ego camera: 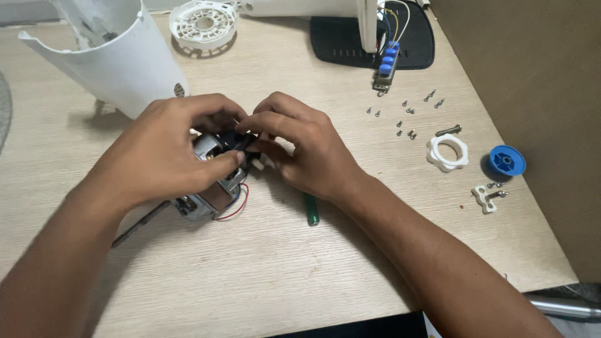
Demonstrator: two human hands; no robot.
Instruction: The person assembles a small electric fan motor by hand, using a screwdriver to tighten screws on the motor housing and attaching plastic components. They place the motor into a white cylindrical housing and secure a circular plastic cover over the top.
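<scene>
both hands, left hand [166,150] and right hand [300,147], grip the motor [210,188] mid-table, far from edges.

Two bare forearms come in from the bottom edge of the view, one from the lower left corner and one from the lower right. No sleeve, cuff or glove shows on either arm up to where the picture cuts them off. The left hand [166,150] has no ring, watch or band at its wrist. The right hand [300,147] is just as plain: bare fingers and a bare wrist. The fingernails that show are short and unpainted. Nothing else of the person's body or clothing is in view.
</scene>
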